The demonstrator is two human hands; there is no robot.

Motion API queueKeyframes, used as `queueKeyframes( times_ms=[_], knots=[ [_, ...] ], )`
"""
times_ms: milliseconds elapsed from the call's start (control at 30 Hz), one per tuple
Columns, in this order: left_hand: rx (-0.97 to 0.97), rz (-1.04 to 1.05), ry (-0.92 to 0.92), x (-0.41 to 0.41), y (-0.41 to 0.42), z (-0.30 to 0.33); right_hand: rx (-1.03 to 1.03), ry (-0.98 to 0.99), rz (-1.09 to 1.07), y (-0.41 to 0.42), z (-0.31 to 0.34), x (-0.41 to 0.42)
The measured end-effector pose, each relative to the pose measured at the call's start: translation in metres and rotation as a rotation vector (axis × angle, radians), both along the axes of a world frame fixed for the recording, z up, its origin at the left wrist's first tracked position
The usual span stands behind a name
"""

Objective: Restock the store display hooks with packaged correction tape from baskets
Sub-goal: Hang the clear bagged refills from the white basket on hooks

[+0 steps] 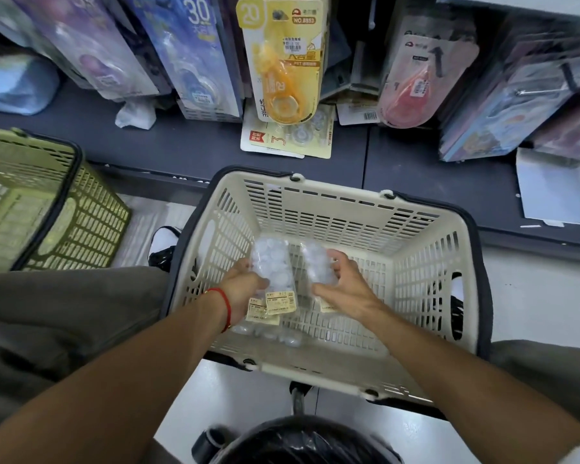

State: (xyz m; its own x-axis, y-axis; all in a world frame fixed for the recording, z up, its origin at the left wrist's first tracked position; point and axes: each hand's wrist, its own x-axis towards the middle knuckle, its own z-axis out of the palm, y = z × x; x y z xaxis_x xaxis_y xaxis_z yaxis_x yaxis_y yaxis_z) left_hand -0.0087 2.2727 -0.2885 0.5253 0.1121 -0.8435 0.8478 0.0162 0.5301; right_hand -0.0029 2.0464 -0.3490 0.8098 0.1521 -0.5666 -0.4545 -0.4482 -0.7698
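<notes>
Both hands reach down into a beige basket (426, 262) that sits on the floor before a dark shelf (195, 142). The left hand (243, 289), a red string (226, 304) round its wrist, grips a clear pack (273, 266) of correction tape with yellow labels at its near end. The right hand (344, 286) curls its fingers round a second clear pack (317, 264), just beside the first. More clear packs (272, 336) lie on the basket floor under the left wrist.

Above the shelf hang carded tapes: a yellow card (283, 61) in the middle, a pink one (416, 78) to its right, blue and purple ones (195, 51) to its left. A flat card (287, 135) lies on the shelf below the yellow one. A green basket (47, 209) stands at the left, well apart from the beige one.
</notes>
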Motion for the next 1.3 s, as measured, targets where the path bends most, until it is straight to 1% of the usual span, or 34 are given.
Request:
queueKeyframes(
  times_ms=[67, 133, 200, 233, 300, 333, 367, 400, 433, 467, 500, 533, 567, 600, 700, 767, 833, 900, 1033, 1100, 1167, 1233, 1300],
  knots=[
    [-0.09, 0.06, -0.018, 0.003, -0.003, 0.009, 0.094, -0.057, 0.027, 0.017, 0.013, 0.002],
    [-0.173, 0.094, -0.011, 0.005, -0.004, 0.023, 0.172, -0.145, -0.031, 0.036, 0.02, 0.003],
    [-0.178, 0.087, -0.027, 0.005, 0.0, 0.028, 0.201, -0.226, -0.057, 0.051, 0.025, 0.006],
    [-0.132, 0.082, -0.053, 0.004, 0.003, 0.027, 0.234, -0.221, -0.051, 0.055, 0.026, 0.008],
    [-0.066, 0.115, -0.099, 0.002, 0.008, 0.027, 0.327, -0.097, -0.083, 0.056, 0.025, 0.012],
    [-0.034, 0.107, -0.126, 0.001, 0.011, 0.027, 0.328, -0.026, -0.097, 0.055, 0.021, 0.011],
    [0.019, 0.077, -0.15, 0.001, 0.014, 0.029, 0.269, 0.024, -0.063, 0.052, 0.016, 0.01],
    [0.067, 0.045, -0.173, 0.001, 0.018, 0.031, 0.15, 0.056, 0.068, 0.048, 0.009, 0.006],
    [0.101, 0.021, -0.196, 0.002, 0.021, 0.035, 0.028, 0.084, 0.275, 0.045, -0.001, 0.0],
    [0.118, 0.003, -0.222, 0.003, 0.024, 0.04, -0.059, 0.125, 0.511, 0.044, -0.01, -0.009],
    [0.126, -0.01, -0.247, 0.004, 0.028, 0.045, -0.114, 0.172, 0.701, 0.044, -0.019, -0.017],
    [0.135, -0.016, -0.269, 0.005, 0.031, 0.05, -0.15, 0.223, 0.807, 0.046, -0.026, -0.024],
    [0.143, -0.013, -0.287, 0.006, 0.034, 0.055, -0.163, 0.238, 0.828, 0.048, -0.031, -0.029],
    [0.146, -0.007, -0.304, 0.007, 0.037, 0.058, -0.136, 0.255, 0.8, 0.049, -0.033, -0.03],
    [0.144, -0.024, -0.344, 0.009, 0.048, 0.071, -0.004, 0.325, 0.578, 0.047, -0.027, -0.021],
    [0.168, -0.054, -0.366, 0.013, 0.054, 0.078, 0.006, 0.264, 0.449, 0.035, -0.009, -0.003],
    [0.201, -0.107, -0.392, 0.018, 0.057, 0.084, 0.073, 0.224, 0.389, 0.015, 0.017, 0.015],
    [0.204, -0.171, -0.427, 0.023, 0.059, 0.091, 0.114, 0.19, 0.421, -0.004, 0.05, 0.035],
    [0.178, -0.307, -0.517, 0.035, 0.052, 0.106, -0.031, 0.008, 0.596, -0.03, 0.125, 0.075],
    [0.108, -0.337, -0.559, 0.04, 0.043, 0.117, -0.068, -0.099, 0.695, -0.031, 0.169, 0.09],
    [-0.003, -0.342, -0.588, 0.042, 0.032, 0.13, -0.109, -0.23, 0.719, -0.025, 0.215, 0.099],
    [-0.142, -0.316, -0.618, 0.046, 0.017, 0.146, -0.168, -0.433, 0.617, -0.017, 0.255, 0.105],
    [-0.244, -0.254, -0.665, 0.052, 0.003, 0.164, -0.235, -0.664, 0.468, -0.009, 0.289, 0.105]
  ],
)
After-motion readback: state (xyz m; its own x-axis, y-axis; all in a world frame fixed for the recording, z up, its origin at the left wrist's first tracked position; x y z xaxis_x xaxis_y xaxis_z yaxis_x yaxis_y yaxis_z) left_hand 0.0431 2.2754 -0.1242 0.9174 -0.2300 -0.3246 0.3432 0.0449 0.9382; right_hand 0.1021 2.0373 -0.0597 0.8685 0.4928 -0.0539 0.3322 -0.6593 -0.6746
